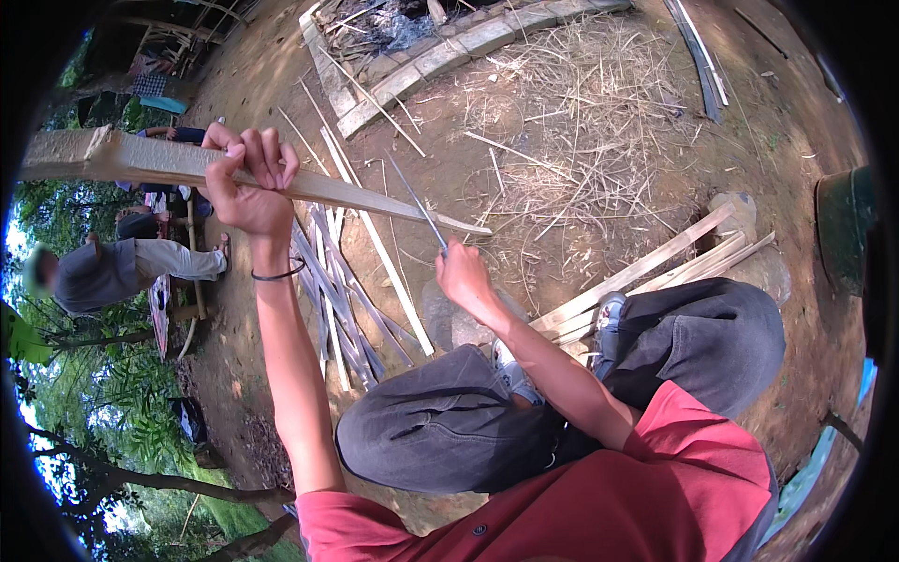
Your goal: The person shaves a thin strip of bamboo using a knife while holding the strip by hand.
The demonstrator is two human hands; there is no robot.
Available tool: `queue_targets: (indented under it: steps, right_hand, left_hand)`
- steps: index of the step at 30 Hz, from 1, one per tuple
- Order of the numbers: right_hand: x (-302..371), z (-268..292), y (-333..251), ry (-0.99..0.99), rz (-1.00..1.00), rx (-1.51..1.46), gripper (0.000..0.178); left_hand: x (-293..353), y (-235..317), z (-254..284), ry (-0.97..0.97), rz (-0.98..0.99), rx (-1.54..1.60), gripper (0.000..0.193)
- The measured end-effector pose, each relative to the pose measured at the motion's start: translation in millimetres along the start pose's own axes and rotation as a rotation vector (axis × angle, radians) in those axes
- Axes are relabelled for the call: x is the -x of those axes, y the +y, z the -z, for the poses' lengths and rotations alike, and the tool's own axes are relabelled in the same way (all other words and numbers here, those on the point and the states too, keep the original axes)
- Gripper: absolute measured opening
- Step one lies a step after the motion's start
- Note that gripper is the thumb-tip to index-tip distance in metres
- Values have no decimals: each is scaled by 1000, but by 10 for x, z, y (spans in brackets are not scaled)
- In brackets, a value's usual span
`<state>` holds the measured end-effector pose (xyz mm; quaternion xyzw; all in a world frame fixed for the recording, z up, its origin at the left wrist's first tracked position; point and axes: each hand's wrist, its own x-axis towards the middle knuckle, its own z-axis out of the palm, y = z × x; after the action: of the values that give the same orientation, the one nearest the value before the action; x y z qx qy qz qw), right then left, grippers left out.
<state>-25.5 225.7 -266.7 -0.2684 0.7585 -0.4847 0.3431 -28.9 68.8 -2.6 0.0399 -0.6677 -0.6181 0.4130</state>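
A long pale split bamboo strip (346, 194) crosses in front of me from the far left, tapering to a thin end near the middle. My left hand (251, 183) is closed round it, fingers curled over the top, with a dark band on the wrist. My right hand (465, 281) is closed on a knife (418, 206), whose handle is hidden in the fist. The narrow blade points up and to the left, crossing the strip close to its thin end. Whether its edge touches the strip, I cannot tell.
Grey and pale strips (339, 290) lie on the ground beyond my left knee. More pale strips (646, 272) lie by my feet. Shavings (599, 140) cover the dirt before a curved brick border (440, 58) around ash. A dark green container (843, 229) stands right; a person (122, 267) is at left.
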Motion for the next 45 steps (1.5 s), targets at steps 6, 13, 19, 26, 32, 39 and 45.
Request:
queue_targets:
  steps: [6, 13, 19, 26, 32, 39, 45]
  right_hand:
    - [52, -101, 275, -46, 23, 26, 23]
    - [217, -102, 53, -83, -22, 8, 21]
    - [165, -125, 241, -119, -107, -19, 23]
    - [230, -267, 136, -6, 14, 45, 21]
    - [170, -249, 319, -33, 3, -44, 20]
    - [230, -246, 226, -39, -38, 8, 18]
    - [107, -227, 437, -51, -80, -2, 19]
  left_hand:
    - [367, 166, 203, 48, 2, 76, 19]
    - [476, 222, 206, 10, -34, 106, 19]
    - [529, 254, 244, 78, -53, 41, 21]
    - [520, 228, 248, 93, -50, 10, 22]
    - [537, 249, 315, 151, -59, -3, 22]
    - [475, 224, 193, 93, -32, 31, 21]
    - [457, 187, 377, 98, -45, 50, 19]
